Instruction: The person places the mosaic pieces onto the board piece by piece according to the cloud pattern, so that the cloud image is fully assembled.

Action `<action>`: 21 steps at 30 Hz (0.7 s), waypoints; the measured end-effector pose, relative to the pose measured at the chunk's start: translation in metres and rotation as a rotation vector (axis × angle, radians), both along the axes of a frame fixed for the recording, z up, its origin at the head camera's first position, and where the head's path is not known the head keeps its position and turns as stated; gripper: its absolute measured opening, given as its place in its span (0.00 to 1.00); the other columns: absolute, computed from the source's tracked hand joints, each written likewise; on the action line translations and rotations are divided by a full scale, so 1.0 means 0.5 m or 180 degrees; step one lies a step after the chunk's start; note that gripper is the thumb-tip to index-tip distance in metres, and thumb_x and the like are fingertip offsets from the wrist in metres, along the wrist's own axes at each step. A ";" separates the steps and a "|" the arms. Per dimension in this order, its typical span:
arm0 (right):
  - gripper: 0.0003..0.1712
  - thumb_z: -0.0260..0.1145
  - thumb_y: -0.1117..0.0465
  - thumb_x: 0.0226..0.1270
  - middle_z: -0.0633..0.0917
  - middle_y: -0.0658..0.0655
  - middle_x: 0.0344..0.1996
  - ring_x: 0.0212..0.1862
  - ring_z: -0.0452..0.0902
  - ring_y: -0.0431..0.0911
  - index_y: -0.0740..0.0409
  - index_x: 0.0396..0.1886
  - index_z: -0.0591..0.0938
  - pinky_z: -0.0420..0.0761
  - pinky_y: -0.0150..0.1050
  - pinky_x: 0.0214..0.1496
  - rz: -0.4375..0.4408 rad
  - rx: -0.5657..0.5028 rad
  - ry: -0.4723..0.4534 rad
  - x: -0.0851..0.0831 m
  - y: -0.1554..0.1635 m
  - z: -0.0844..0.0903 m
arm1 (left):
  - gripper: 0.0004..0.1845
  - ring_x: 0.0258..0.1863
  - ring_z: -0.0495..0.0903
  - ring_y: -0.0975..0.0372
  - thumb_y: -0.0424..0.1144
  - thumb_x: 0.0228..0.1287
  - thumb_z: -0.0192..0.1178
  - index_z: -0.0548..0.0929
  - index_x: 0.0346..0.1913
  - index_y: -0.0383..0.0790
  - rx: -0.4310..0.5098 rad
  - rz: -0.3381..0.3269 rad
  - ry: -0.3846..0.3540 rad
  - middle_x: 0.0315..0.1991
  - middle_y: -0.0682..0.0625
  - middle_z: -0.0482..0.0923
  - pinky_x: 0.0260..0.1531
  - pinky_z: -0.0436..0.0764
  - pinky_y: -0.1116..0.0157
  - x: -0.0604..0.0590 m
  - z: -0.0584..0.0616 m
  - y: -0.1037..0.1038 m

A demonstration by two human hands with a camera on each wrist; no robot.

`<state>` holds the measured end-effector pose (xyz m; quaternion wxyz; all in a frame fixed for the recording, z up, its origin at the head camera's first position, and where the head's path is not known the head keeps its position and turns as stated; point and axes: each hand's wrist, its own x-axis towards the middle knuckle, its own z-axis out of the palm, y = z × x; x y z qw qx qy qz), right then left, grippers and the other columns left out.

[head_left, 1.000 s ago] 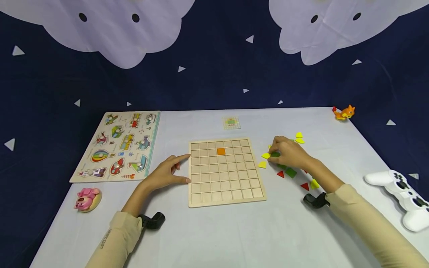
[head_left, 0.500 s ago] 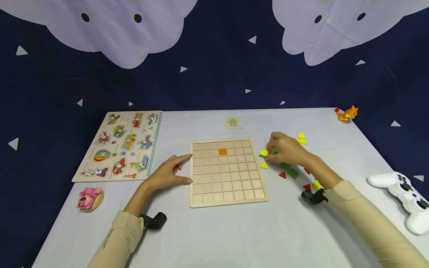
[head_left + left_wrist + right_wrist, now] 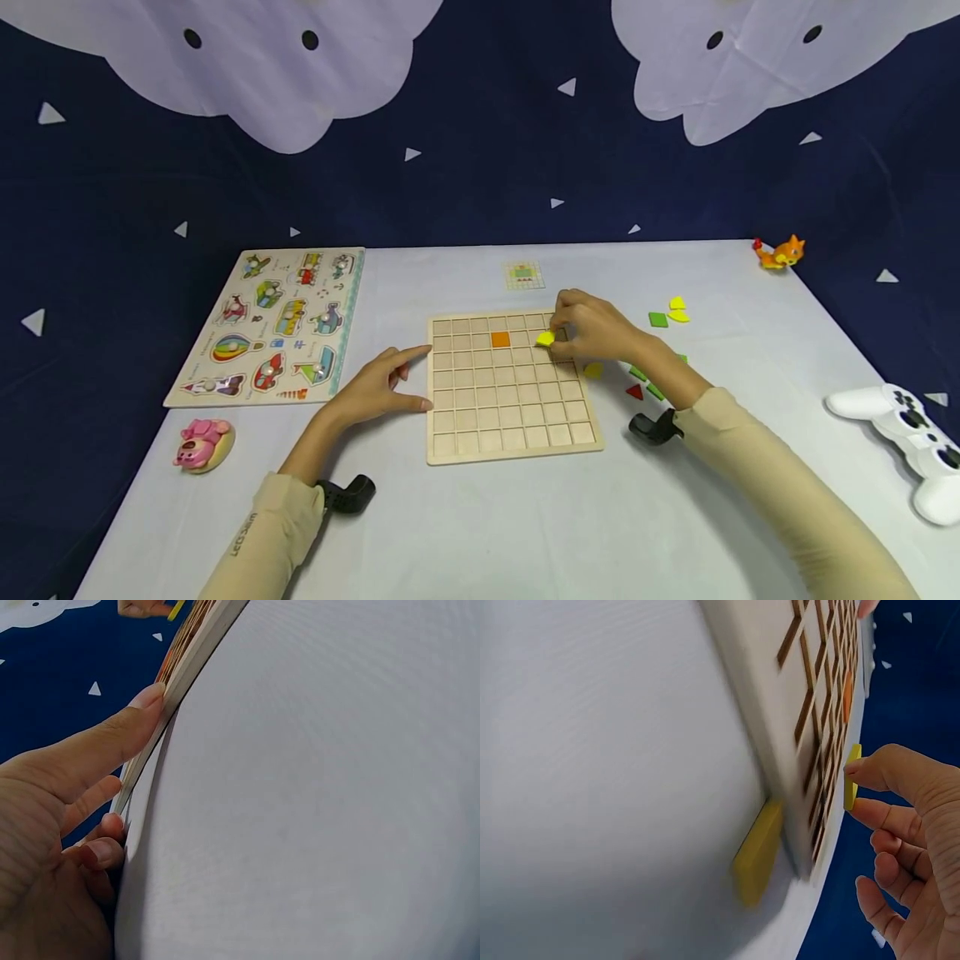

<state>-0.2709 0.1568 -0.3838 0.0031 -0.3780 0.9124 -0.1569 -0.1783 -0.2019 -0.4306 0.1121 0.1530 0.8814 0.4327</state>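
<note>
A wooden grid board (image 3: 486, 397) lies mid-table, with one orange square tile (image 3: 500, 339) in an upper cell. At the board's left edge, my left hand (image 3: 375, 386) touches the rim with extended thumb and index finger; its other fingers are loosely bent in the left wrist view. Over the board's upper right, my right hand (image 3: 600, 327) pinches a small yellow tile (image 3: 853, 784) between thumb and index finger. Its remaining fingers curl loosely. Another yellow tile (image 3: 759, 855) rests just beside the board's right edge.
Right of the board lie green tiles (image 3: 657, 319), yellow tiles (image 3: 678, 316) and a red triangle (image 3: 635, 391), some hidden by my forearm. A pattern card (image 3: 524, 275) lies behind it. Around are a picture puzzle (image 3: 281, 329), pink toy (image 3: 202, 446), orange toy (image 3: 782, 252) and white game controller (image 3: 903, 450).
My right hand has picked up a yellow tile from the loose pieces and carried it left over the board. The left hand stays at the board's edge.
</note>
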 end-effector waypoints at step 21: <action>0.10 0.76 0.57 0.54 0.76 0.52 0.35 0.36 0.69 0.44 0.57 0.34 0.89 0.75 0.38 0.40 0.0432 -0.0002 0.0155 -0.020 -0.130 -0.008 | 0.47 0.34 0.63 0.59 0.45 0.49 0.78 0.68 0.73 0.43 -0.0046 0.0030 0.0067 0.35 0.49 0.63 0.35 0.65 0.64 0.001 -0.001 0.000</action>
